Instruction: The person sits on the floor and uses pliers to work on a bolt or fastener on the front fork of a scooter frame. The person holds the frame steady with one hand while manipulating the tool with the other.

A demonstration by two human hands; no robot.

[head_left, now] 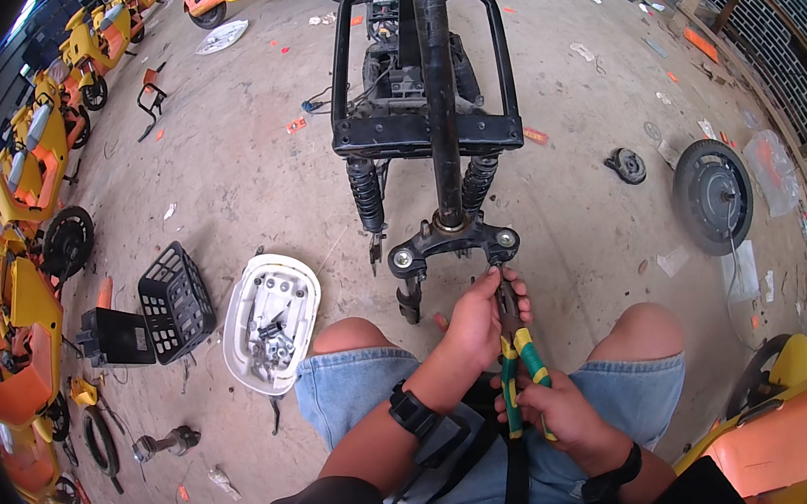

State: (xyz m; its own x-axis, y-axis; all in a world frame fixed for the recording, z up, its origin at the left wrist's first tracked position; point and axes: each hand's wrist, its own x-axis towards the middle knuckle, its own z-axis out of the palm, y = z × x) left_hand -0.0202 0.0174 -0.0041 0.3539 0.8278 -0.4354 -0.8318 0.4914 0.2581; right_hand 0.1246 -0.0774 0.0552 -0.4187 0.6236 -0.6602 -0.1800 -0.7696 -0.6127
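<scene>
You have both hands on a pair of pliers with green-and-yellow handles (509, 318), held upright in front of you between your bent knees. Your right hand (566, 411) is wrapped around the handles, which stand somewhat apart. Your left hand (478, 321) is closed about the metal head, thumb pointing up toward the tips. The tips are right under the right end of the black fork clamp (452, 239); your fingers hide whether they touch it or pinch a small part.

The clamp sits at the lower end of a long black tube (444, 126), which runs away from you in front of a rectangular black frame (504, 58). Two coil-spring shock absorbers (366, 196) hang below that frame, one on either side of the tube.

On the concrete floor (241, 161), just beyond your left knee, lies a white plastic tub (306, 314) with loose metal parts (273, 351) in it. Left of the tub are a black perforated crate (187, 279), tilted, and a black box (115, 336) beside it. Over to your right lies a wheel with its tyre (714, 194), and yellow-and-orange scooters (38, 186) line the left side.
</scene>
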